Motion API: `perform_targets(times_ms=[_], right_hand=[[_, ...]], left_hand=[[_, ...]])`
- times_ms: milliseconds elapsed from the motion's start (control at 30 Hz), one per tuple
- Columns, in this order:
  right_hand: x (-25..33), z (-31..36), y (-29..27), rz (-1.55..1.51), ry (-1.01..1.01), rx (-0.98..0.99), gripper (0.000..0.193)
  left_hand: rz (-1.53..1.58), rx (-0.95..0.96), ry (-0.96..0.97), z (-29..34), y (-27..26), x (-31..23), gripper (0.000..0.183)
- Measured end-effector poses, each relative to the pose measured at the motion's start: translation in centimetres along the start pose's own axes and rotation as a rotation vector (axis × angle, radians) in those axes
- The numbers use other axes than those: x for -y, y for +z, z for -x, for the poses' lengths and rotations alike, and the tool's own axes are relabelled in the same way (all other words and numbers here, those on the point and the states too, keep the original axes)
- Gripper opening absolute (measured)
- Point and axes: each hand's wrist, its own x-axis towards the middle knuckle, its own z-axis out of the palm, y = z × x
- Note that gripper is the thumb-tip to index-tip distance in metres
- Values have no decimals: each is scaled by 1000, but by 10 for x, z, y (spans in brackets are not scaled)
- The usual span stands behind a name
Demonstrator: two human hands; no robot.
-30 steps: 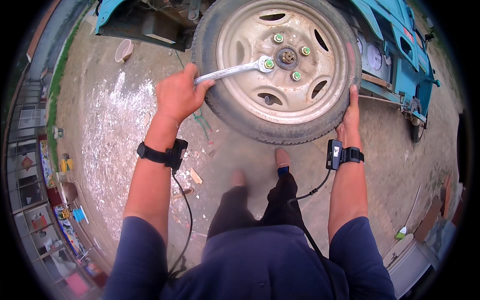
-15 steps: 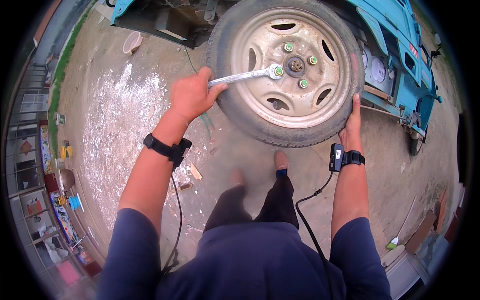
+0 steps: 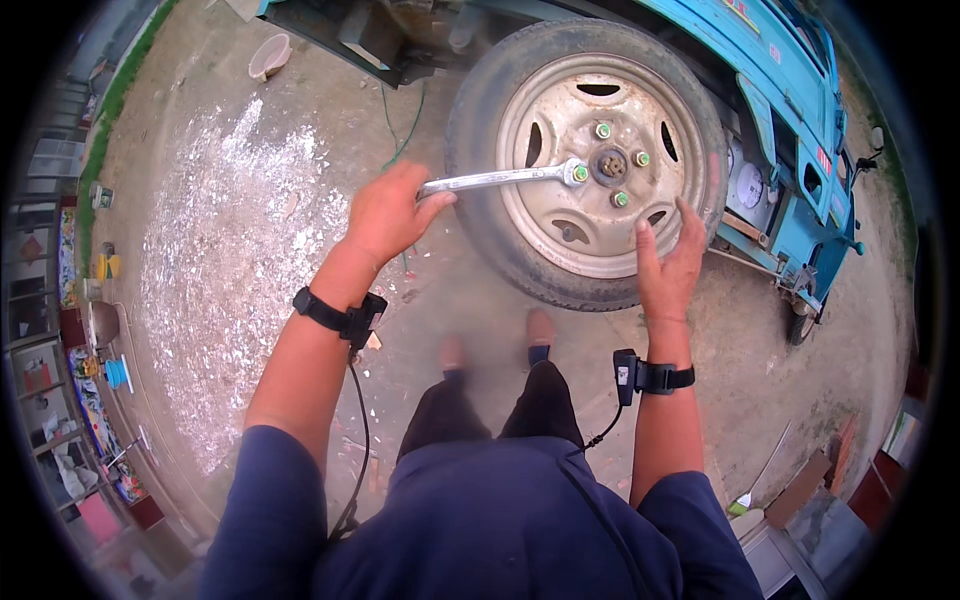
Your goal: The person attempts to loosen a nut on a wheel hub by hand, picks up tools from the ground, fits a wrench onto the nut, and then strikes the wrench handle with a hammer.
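While the handle end of a silver wrench (image 3: 500,180) is clasped by the left hand (image 3: 388,212) in the head view, its far head is set around a green-marked nut (image 3: 580,174) on the hub side nearest that hand. Three more green-marked nuts (image 3: 602,130) are spaced about the rusty hub centre (image 3: 611,167). The pale, rust-stained wheel (image 3: 545,210) is ringed by a dark tyre (image 3: 475,130) and is placed just beside a blue vehicle (image 3: 700,25). The right hand (image 3: 672,265) is held spread, thumb and fingers apart, before the tyre's lower right part; whether the rubber is touched cannot be told. Black bands (image 3: 333,314) are worn on both wrists. Farther left, a pale basin (image 3: 270,57) is seen on ground strewn with white flakes (image 3: 235,200).
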Motion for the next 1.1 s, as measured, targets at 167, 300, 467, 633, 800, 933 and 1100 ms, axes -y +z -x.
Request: perform_targets(times_ms=[167,300,467,633,800,933,1100], right_hand=[[111,13,78,-58,-342,294,88],[127,19,114,100,-245,344,98],[129,16,121,177,-275,274,94],[124,22,138,119,-459,160,94],[108,19,145,168,-591,117,90],[90,9,157,334,-650,105,97],[65,-39,166,506,-667,163,112]], left_hand=[[43,-56,36,2,4,2,36],[164,-66,4,7,-1,2,46],[342,68,-311,87,-18,47,50],[221,252,-629,288,-9,108,48],[286,251,-1121,525,24,64,45],[466,310,-1556,665,74,-35,49],[744,326,-1793,735,113,-160,52]])
